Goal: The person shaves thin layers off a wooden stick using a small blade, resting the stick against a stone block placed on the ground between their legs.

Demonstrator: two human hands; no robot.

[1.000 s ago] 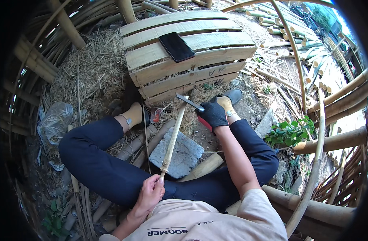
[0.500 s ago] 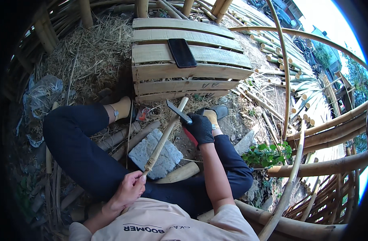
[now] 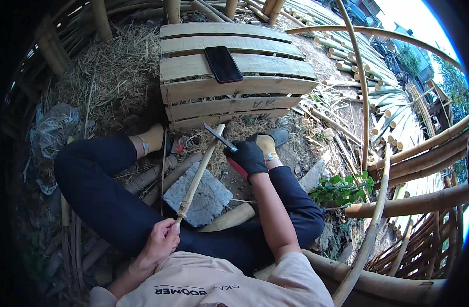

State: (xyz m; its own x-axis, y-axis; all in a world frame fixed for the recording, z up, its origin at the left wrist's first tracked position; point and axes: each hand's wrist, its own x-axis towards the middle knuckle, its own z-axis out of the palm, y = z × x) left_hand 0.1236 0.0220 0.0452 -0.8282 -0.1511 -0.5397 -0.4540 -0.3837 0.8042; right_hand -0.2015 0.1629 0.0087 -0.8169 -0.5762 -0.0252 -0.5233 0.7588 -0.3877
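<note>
My left hand (image 3: 162, 241), bare, is closed round the near end of a pale bamboo stick (image 3: 198, 180). The stick slants up and away toward the wooden crate, with a rough, frayed joint a little beyond my fingers. In my right hand (image 3: 246, 157), covered by a black and red glove, is a knife (image 3: 220, 137). Its blade lies across the stick near the far end and seems to touch it. Beneath the stick rests a grey stone block (image 3: 206, 197), between my bent legs.
A slatted wooden crate (image 3: 234, 87) stands ahead, carrying a black phone (image 3: 223, 65). Straw (image 3: 111, 77) and a crumpled plastic bag (image 3: 58, 123) lie to the left. Bamboo poles (image 3: 388, 112) are stacked at far right; a leafy plant (image 3: 342, 190) grows nearer. A bamboo piece (image 3: 232, 217) lies beside the stone.
The stick's far end has swung slightly left, and the knife has gone with it, its blade turned a little. My left hand keeps its hold. The whole view has shifted slightly.
</note>
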